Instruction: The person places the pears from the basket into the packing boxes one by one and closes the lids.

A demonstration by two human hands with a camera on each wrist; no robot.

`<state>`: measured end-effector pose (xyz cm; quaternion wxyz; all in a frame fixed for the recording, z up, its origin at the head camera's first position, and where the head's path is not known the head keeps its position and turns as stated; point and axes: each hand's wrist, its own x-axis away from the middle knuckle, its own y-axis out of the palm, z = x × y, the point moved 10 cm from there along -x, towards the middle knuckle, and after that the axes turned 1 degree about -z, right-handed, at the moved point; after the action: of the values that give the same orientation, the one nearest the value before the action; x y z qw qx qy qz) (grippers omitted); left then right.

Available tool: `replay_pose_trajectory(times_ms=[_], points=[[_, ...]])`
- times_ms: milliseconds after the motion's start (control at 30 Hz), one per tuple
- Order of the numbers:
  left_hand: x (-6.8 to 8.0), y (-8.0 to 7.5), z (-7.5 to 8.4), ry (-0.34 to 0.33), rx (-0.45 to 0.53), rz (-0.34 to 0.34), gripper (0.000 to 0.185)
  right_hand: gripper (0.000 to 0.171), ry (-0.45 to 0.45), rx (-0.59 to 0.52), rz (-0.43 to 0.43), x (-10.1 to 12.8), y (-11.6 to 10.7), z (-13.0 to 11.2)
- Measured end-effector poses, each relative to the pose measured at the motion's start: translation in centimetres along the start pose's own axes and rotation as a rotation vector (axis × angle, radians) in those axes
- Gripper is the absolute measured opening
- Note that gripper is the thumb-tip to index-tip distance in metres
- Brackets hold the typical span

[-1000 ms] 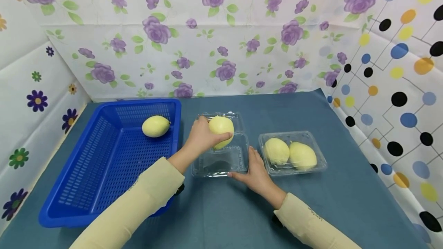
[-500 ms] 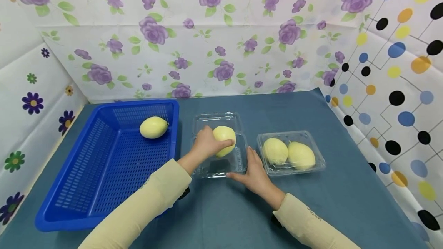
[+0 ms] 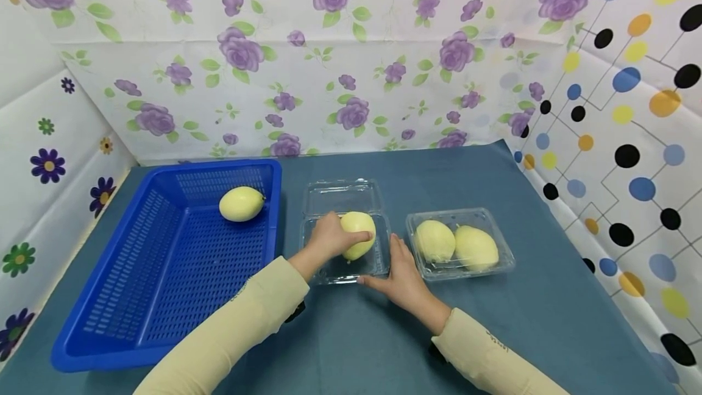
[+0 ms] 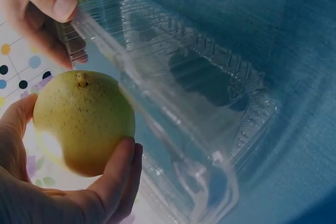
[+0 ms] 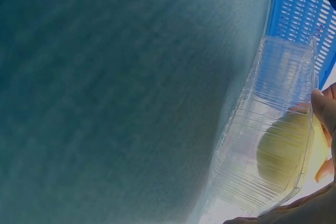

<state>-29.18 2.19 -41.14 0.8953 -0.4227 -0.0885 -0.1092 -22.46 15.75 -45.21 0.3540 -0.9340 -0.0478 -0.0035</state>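
My left hand [image 3: 331,238] grips a pale yellow, speckled pear [image 4: 84,121] by its sides, low over the base of an open clear plastic clamshell container [image 3: 314,230]. In the left wrist view the pear's stem end shows, beside the container's front wall. My right hand [image 3: 407,279] holds that container by its near right corner, thumb along the front edge and fingers along the right side. The right wrist view shows the pear partly through the plastic, with the right thumb at the rim. The container's lid [image 3: 342,195] lies folded back on the far side.
To the left stands a blue perforated basket [image 3: 104,297] with one pear [image 3: 242,203] near its far right corner. A second clear container [image 3: 498,268] with two pears [image 3: 476,249] sits to the right. Patterned cloths hang behind and beside the blue-green table [image 3: 362,346].
My left hand has brought the pear nearer and lower, from over the lid hinge to over the container's base. My right hand stays at the container's corner. The head view has shifted slightly.
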Motion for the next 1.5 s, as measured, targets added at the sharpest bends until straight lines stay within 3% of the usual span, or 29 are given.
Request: replay_pose_trajectory(times_ms=[967,1500], points=[[-0.5,4.0,-0.1,-0.009,-0.005,-0.137,0.077,0.107,-0.012,-0.02,-0.011,0.0,0.2,0.1],[-0.5,4.5,0.1,-0.016,0.002,-0.167,0.086,0.107,-0.008,-0.023,-0.012,-0.1,-0.1,0.3]])
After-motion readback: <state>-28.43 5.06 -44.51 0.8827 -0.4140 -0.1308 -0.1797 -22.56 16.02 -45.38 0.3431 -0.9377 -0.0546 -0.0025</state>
